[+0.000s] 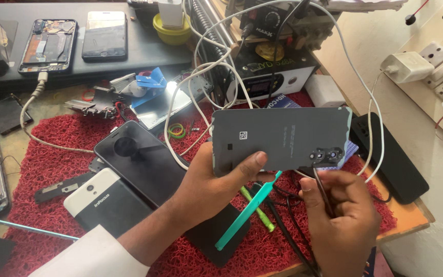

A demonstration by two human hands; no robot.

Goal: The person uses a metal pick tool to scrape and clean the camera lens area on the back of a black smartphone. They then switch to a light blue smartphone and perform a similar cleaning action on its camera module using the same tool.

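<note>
Head view: left hand point(208, 179) is pinching the grey back cover point(282, 138), held inner face up above the red mat point(52, 159). Right hand point(342, 215) is gripping thin tweezers point(323, 192), their tip working at the cover's camera ring point(327, 155). Judgement: steadying the cover and prying lightly is advisable.

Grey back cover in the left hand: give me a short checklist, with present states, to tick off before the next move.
1. Left hand grips the grey back cover at its edge: ok.
2. Right hand holds a thin dark tool at the camera cutouts: ok.
3. Tool tip seated: cannot tell.
4. White cable free of the cover: cannot tell.
5. Teal pry tool lies on the red mat: ok.
</note>
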